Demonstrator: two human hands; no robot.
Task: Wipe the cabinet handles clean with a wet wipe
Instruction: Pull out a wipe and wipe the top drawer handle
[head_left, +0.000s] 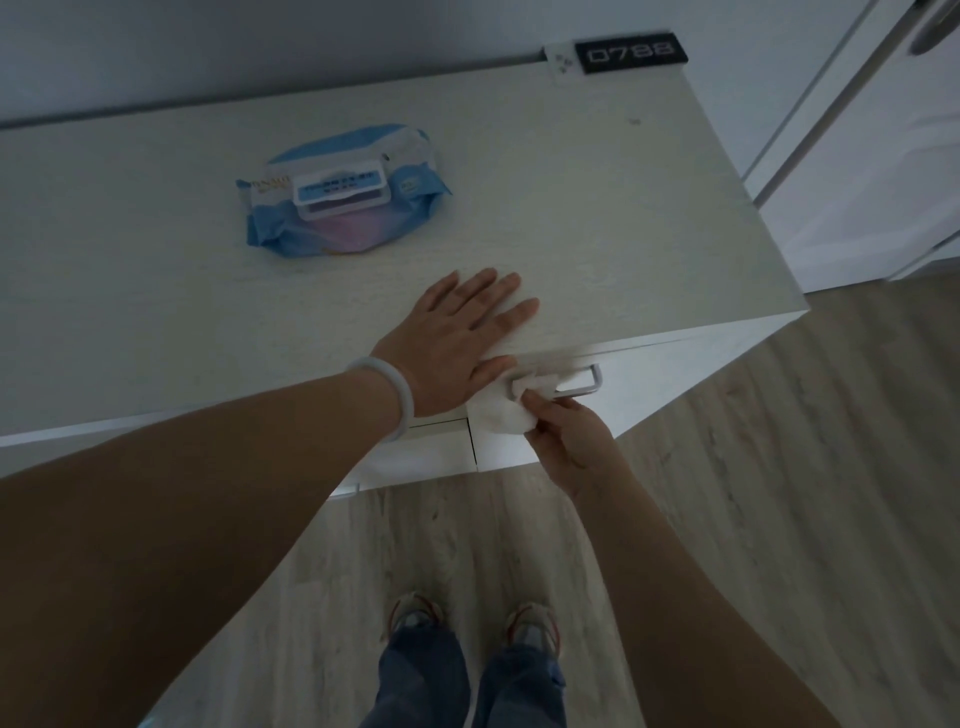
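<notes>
Both hands are at the front edge of the cabinet top (597, 208): the left hand (457, 332) lies flat with fingers spread, pressing on the surface near the front right corner, while the right hand (566, 436) pinches a bunched wet wipe (498, 410) against the left end of the metal handle (582, 382) on the drawer just under that edge. Most of the bar lies uncovered to the right, so the likeliest failure is a patchy clean — the wad is gripped by fingertips only and may skate over the top of the bar, missing its underside and the bend at the far end. Pulling along the handle could also drag the drawer open; the braced left hand steadies the cabinet, not the drawer. A second handle, lower left, barely shows. The wipe pack (337, 192) sits further back, its lid apparently open — the wipes inside may dry out.
</notes>
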